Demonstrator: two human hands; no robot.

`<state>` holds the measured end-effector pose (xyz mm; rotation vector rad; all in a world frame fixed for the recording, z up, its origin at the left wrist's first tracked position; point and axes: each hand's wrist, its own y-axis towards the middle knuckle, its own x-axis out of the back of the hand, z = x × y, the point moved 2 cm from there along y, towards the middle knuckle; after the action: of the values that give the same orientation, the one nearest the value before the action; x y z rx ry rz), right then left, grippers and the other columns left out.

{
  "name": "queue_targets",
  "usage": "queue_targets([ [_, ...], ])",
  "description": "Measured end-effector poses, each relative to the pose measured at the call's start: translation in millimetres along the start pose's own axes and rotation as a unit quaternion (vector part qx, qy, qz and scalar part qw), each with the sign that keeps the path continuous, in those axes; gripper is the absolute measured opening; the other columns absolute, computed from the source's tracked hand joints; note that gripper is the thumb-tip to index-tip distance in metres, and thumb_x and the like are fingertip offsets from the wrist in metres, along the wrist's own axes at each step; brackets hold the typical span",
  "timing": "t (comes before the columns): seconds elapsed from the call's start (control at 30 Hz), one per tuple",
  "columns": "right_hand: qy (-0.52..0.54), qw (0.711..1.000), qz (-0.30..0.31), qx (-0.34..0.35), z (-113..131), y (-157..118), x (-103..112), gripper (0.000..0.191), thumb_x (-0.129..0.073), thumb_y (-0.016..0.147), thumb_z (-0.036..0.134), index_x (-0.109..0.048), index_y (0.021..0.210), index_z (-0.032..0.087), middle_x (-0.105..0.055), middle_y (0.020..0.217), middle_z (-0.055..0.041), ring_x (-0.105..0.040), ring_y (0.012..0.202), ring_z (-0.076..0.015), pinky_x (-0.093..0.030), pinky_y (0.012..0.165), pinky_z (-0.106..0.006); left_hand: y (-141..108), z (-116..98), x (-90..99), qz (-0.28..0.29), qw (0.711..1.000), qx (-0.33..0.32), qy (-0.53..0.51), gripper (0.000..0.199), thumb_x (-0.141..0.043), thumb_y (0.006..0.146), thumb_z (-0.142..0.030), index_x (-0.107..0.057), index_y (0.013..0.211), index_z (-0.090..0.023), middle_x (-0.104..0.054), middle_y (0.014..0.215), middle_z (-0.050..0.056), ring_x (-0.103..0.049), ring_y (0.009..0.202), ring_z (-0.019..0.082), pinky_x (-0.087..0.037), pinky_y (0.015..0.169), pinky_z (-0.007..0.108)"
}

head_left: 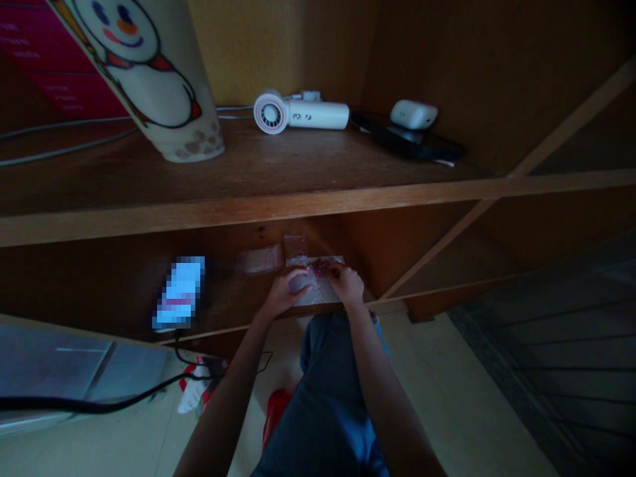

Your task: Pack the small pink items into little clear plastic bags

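A pile of small dark red pieces (pixel 318 266) lies on a white sheet or bag (pixel 318 293) on the lower shelf. My left hand (pixel 285 291) rests at the sheet's left edge, thumb and fingers apart, with nothing visible between them. My right hand (pixel 346 283) is at the right of the pile, its fingertips pressed together at the red pieces; what they hold is too small to make out. Just behind the sheet lies a small clear bag (pixel 295 246), and left of it a stack of clear bags (pixel 262 259).
A phone (pixel 179 293) with a blurred screen stands at the left, a black cable below it. On the upper shelf are a patterned drink cup (pixel 169 86), a white handheld fan (pixel 303 113) and a white case (pixel 413 114) on a dark flat object.
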<state>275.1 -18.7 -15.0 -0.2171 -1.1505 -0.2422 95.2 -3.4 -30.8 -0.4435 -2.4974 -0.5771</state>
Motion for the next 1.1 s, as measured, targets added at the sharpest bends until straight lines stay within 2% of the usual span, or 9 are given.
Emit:
queue_targets([
  [0.5,0.005,1.0,0.007,-0.025,1.4,2.9,1.6,0.029,-0.041,0.085,0.04,-0.065,0.096,0.028,-0.067,0.085,-0.0039,-0.063,0.08,-0.0169,-0.043,0.064,-0.022,0.2,0.3,0.2,0.003,1.0,0.001,0.0,0.034,-0.06,0.075,-0.037,-0.057,0.105,-0.02,-0.063,0.107,0.005,-0.059,0.1,0.018,-0.044,0.092,0.033],
  [1.1,0.0,1.0,0.007,-0.018,3.4,2.5,2.9,0.029,-0.041,0.085,0.039,-0.065,0.097,0.027,-0.068,0.085,-0.0045,-0.064,0.079,-0.0172,-0.044,0.065,-0.023,-0.5,-3.1,1.0,0.012,1.0,0.015,-0.007,0.035,-0.06,0.075,-0.036,-0.057,0.106,-0.02,-0.064,0.107,0.005,-0.06,0.099,0.018,-0.045,0.091,0.033],
])
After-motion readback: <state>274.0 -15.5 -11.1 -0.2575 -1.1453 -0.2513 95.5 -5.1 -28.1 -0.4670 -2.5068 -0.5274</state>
